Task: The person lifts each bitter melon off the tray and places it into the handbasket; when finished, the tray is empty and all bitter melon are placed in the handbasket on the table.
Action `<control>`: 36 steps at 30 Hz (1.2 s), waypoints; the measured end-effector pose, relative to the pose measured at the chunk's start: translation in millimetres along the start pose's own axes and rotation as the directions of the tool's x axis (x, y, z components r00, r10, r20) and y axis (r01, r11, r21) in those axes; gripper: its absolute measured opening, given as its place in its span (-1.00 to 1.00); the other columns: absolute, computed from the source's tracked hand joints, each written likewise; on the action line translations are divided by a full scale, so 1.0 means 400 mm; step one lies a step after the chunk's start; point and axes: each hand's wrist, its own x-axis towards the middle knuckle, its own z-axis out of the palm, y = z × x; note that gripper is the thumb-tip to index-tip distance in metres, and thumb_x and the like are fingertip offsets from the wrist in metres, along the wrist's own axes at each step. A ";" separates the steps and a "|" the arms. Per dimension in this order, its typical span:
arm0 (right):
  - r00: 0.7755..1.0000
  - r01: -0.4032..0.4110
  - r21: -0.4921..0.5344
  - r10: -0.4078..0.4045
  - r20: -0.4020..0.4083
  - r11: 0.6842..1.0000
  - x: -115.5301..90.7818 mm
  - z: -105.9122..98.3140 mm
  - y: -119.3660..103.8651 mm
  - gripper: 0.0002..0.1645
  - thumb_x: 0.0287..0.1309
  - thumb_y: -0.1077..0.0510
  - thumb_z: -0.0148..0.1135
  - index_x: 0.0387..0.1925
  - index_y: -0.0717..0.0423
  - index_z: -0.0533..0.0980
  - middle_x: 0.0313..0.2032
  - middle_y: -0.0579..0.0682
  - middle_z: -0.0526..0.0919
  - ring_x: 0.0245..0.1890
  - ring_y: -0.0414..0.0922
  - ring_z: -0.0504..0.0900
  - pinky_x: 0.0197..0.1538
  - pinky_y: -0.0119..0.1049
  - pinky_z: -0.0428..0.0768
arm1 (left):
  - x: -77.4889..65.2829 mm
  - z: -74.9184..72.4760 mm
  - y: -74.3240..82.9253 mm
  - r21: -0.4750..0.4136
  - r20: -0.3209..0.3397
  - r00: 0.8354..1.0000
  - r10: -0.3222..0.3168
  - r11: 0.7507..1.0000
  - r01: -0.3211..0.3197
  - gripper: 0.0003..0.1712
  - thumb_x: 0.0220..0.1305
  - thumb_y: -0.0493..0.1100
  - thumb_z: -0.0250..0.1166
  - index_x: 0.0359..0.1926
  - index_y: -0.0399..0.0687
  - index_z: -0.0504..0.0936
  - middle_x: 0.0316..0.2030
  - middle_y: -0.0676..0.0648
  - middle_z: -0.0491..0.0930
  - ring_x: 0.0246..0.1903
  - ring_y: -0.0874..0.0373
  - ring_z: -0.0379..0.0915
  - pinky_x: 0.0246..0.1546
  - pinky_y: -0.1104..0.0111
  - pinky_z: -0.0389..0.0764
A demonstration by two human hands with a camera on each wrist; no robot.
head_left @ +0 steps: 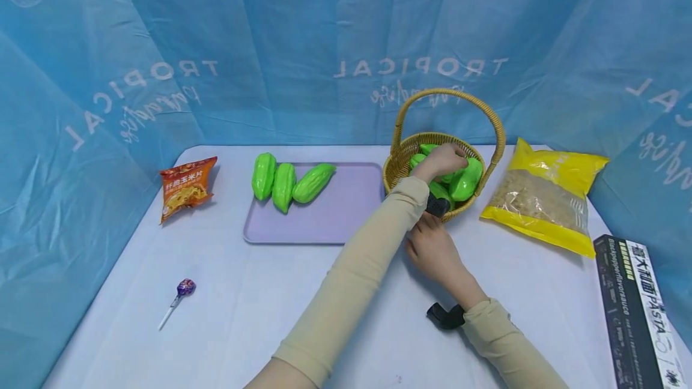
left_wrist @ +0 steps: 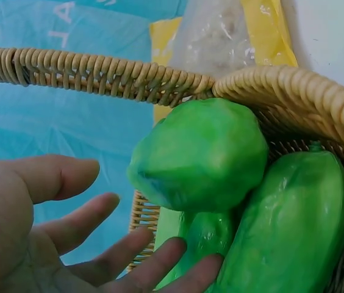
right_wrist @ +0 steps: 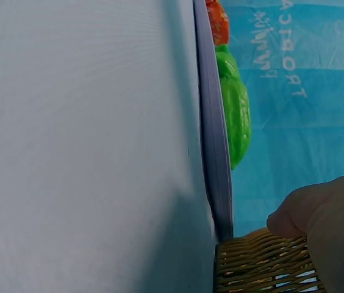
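My left hand (head_left: 442, 161) is over the wicker basket (head_left: 396, 167), fingers extended and spread in the left wrist view. Its fingertips are beside a rounded green ridged fruit (left_wrist: 199, 155), with no grip visible. Another long green fruit (left_wrist: 294, 226) lies in the basket, and more show beneath. At the front of the basket, my right hand (head_left: 435, 254) grips the wicker. Its thumb (right_wrist: 318, 210) bends at the basket's edge in the right wrist view; the other fingers are mostly hidden. My left forearm crosses in front of the tray.
A lilac tray (head_left: 324, 227) holds three green ridged fruits (head_left: 283, 186) at its left. An orange snack bag (head_left: 187, 188) and a lollipop (head_left: 185, 287) lie further left. Right of the basket are a yellow bag (head_left: 546, 197) and a pasta box (head_left: 638, 311). The basket's tall handle (head_left: 500, 131) arches overhead.
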 end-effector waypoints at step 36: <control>0.998 -0.018 0.091 0.013 0.060 0.996 0.004 -0.009 -0.005 -0.21 0.09 0.22 0.30 0.35 0.32 0.28 0.42 0.25 0.22 0.44 0.15 0.18 0.45 0.09 0.17 | -0.222 -0.236 -0.133 0.121 -0.055 0.962 0.269 0.958 -0.261 -0.40 0.40 0.07 0.16 0.38 0.05 0.34 0.33 -0.09 0.37 0.32 -0.04 0.30 0.27 0.15 0.42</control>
